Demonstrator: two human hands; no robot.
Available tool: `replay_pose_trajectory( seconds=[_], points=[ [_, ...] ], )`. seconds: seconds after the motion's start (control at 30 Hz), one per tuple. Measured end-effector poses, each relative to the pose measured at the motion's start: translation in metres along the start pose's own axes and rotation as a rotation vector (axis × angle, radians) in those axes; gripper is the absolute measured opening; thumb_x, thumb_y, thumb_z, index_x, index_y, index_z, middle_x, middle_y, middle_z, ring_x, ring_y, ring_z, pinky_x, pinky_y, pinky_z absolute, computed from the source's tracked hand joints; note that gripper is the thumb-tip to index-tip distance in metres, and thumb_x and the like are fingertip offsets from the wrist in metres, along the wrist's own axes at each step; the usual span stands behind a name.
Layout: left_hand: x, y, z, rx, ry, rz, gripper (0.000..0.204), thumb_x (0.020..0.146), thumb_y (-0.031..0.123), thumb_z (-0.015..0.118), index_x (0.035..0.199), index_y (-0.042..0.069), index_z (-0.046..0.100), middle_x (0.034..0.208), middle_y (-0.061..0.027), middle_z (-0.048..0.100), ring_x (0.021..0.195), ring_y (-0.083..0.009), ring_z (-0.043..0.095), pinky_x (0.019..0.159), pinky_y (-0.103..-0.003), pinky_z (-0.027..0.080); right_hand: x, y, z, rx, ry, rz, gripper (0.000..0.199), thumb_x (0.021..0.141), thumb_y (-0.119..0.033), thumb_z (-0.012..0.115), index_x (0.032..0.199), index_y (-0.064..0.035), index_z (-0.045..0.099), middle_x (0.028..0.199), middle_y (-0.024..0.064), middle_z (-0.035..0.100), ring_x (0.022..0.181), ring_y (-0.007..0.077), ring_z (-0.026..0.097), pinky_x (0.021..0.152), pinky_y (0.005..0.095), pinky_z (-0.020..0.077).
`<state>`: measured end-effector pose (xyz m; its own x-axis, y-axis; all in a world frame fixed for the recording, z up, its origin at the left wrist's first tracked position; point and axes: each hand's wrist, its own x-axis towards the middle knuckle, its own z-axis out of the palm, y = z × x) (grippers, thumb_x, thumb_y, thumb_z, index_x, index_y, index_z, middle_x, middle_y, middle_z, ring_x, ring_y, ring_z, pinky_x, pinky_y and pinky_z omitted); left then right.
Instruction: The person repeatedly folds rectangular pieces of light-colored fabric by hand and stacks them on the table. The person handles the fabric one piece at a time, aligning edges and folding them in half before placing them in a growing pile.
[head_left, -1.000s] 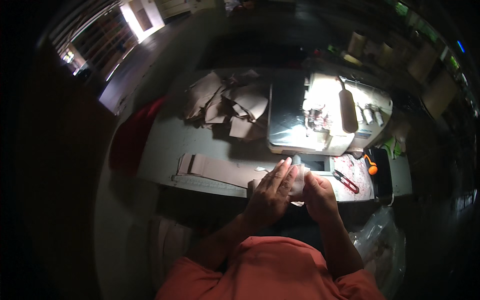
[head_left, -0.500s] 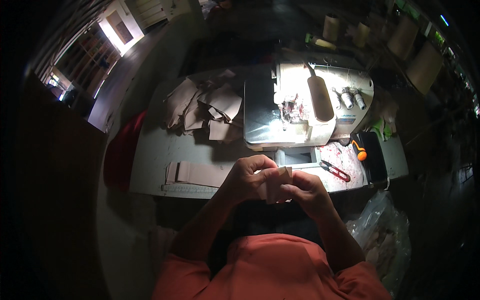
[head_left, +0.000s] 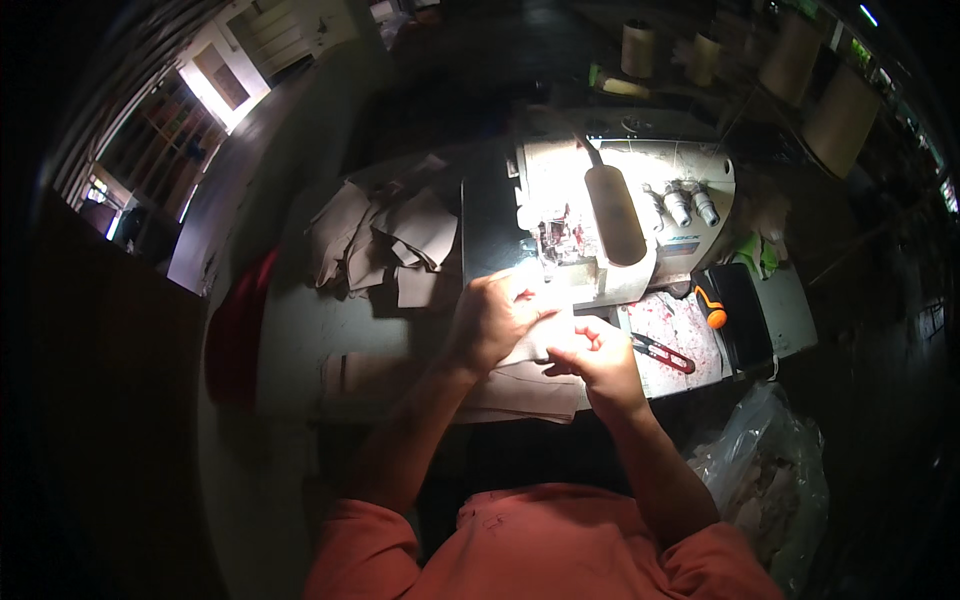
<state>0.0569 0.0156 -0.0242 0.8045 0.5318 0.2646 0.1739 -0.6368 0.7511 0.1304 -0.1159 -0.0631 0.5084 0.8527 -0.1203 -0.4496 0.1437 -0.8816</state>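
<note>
Both hands have gone forward since half a second ago, from the front edge of the table (head_left: 290, 345) to the sewing machine (head_left: 690, 255), and the pale cloth (head_left: 537, 340) has gone with them. From my end of the feed, I see it under the bright light, just in front of the machine and slanting between the two hands. Its upper part is washed out by the glare (so I cannot make out its far edge).

On my right, the right hand (head_left: 605, 365) has its thumb and forefinger clamped on the cloth's near right side. I see the left hand (head_left: 485, 322) at the cloth's left side, fingers bent and tips reaching into the glare; whether they pinch the cloth or only lie against it, I cannot tell.

Below the cloth I find a flat stack of pale strips (head_left: 530, 390) along the table's front edge, partly behind the left forearm. Farther back on the left lies a loose heap of cut pieces (head_left: 385, 235). Right of the hands I see red-handled snips (head_left: 668, 355) on a speckled sheet (head_left: 700, 335), and beside that a black case (head_left: 745, 320) with an orange-ended tool (head_left: 713, 312). A clear plastic bag (head_left: 775, 480) hangs lower right, with pale scraps inside.
</note>
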Motion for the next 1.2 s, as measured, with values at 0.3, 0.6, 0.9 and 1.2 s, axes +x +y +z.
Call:
replay_pose_trajectory(
  seconds=[0.3,0.6,0.9,1.2],
  points=[
    [0.002,-0.02,0.001,0.365,-0.081,0.418,0.008,0.068,0.006,0.056,0.074,0.002,0.056,0.076,-0.0113,0.052,0.073,-0.0262,0.051,0.065,-0.034,0.043,0.001,0.022,0.001,0.052,0.078,-0.117,0.027,0.078,0.002,0.051,0.102,0.0027,0.04,0.076,0.0113,0.057,0.066,0.0133,0.057,0.059,0.0236,0.048],
    [0.026,-0.027,-0.003,0.229,-0.075,0.329,0.008,0.067,0.002,0.052,0.074,0.001,0.054,0.074,-0.011,0.051,0.068,-0.0258,0.051,0.061,-0.034,0.042,0.024,0.015,0.002,-0.068,0.081,-0.114,0.019,0.08,-0.001,0.049,0.097,0.0063,0.054,0.082,0.0107,0.059,0.067,0.0138,0.058,0.061,0.022,0.0476],
    [0.006,-0.032,0.007,0.32,-0.002,0.395,0.019,0.068,0.002,0.051,0.087,-0.003,0.053,0.093,-0.0172,0.053,0.09,-0.0295,0.052,0.079,-0.035,0.042,0.026,0.015,0.004,-0.183,0.122,-0.125,0.017,0.081,-0.001,0.047,0.096,0.006,0.053,0.078,0.0133,0.059,0.065,0.0153,0.058,0.062,0.0238,0.0474],
    [0.078,-0.095,0.005,0.7,0.014,0.383,0.026,0.072,0.016,0.052,0.094,0.004,0.054,0.089,-0.0183,0.055,0.07,-0.0255,0.056,0.057,-0.036,0.045,-0.009,0.019,-0.036,-0.421,0.235,-0.024,0.012,0.079,-0.002,0.05,0.088,0.0033,0.057,0.073,0.0099,0.058,0.062,0.0148,0.056,0.059,0.0237,0.0454]
  ],
)
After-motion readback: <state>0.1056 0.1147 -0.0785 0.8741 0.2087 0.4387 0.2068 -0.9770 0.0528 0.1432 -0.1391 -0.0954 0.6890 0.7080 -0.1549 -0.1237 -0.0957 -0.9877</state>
